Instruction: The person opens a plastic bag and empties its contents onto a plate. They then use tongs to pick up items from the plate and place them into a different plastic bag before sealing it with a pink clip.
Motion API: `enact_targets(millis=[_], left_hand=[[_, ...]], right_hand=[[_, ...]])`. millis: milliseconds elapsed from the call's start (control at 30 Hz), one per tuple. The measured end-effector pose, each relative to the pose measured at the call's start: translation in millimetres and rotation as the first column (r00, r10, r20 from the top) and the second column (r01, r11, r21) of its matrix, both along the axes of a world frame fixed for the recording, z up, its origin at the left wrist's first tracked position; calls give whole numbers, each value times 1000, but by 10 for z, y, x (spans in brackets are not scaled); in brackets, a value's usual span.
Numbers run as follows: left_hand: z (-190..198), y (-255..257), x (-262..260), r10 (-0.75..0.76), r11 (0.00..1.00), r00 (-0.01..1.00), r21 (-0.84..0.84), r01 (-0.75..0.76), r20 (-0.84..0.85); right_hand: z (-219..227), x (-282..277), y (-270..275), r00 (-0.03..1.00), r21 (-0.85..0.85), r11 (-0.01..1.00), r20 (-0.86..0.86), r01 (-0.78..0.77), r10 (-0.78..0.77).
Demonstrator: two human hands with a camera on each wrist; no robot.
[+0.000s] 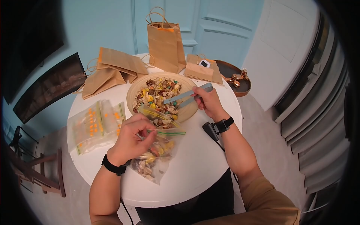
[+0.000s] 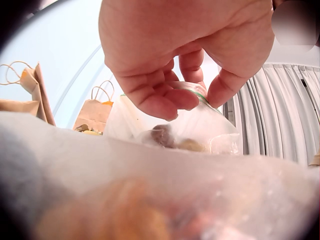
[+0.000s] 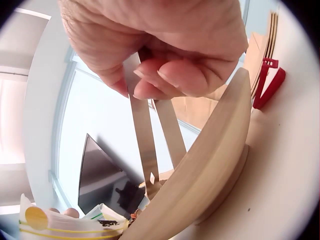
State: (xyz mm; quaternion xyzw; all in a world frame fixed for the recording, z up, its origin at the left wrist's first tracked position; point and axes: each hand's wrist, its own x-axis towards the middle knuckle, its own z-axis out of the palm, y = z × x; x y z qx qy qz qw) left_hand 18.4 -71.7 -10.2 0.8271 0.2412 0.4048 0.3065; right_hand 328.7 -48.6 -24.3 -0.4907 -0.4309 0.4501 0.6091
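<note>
Pinching the zip bag (image 1: pixel 165 152) by its mouth — left hand (image 1: pixel 133 140), fingers curled, bag part-filled on table (image 1: pixel 198 157). Right hand (image 1: pixel 208 102) grips tongs (image 1: pixel 187 95) at mix (image 1: pixel 155 88) in bowl (image 1: pixel 189 112), forearm angled inward. Table white, round — blue wall (image 1: pixel 108 22) behind, grey curtain (image 1: pixel 318 123) far right.

No text, label, brand, number or sign can be read. At nine o'clock on the round table (image 1: pixel 198 176), orange marks show on or through the clear bags (image 1: pixel 80 129), too blurred to tell as print. At one o'clock, the small white device (image 1: pixel 204 63) has a dark face with nothing legible. At seven o'clock in the right wrist view, a black patch by the zip bag (image 3: pixel 60 230) is unreadable.
</note>
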Motion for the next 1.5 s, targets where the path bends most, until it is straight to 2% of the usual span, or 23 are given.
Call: enact_targets(millis=[333,833,1133,1233,1333,1433,1500], left_hand=[[17,-24,20,17,999,1000,-27,-18,-6],[9,-15,11,6,1000,1000,-16,-6,-2],[-30,18,-5,-20,999,1000,26,20,-7],[-41,25,-8,-20,999,1000,35,21,-7],[-24,5,4,8,1000,1000,-4,-8,0],[-19,6,6,4,1000,1000,-3,-4,13],[-14,6,0,4,1000,1000,2,-4,11]], right_hand=[[-76,-56,51,999,-41,999,45,0,2],[-97,-24,63,992,14,1000,-123,13,-11],[-46,70,49,983,114,988,-163,103,-84],[-19,120,45,980,126,988,-188,89,-64],[32,122,-10,972,172,985,-233,12,29],[44,118,-52,958,192,975,-238,-114,159],[64,51,-118,949,193,952,-160,-239,271]])
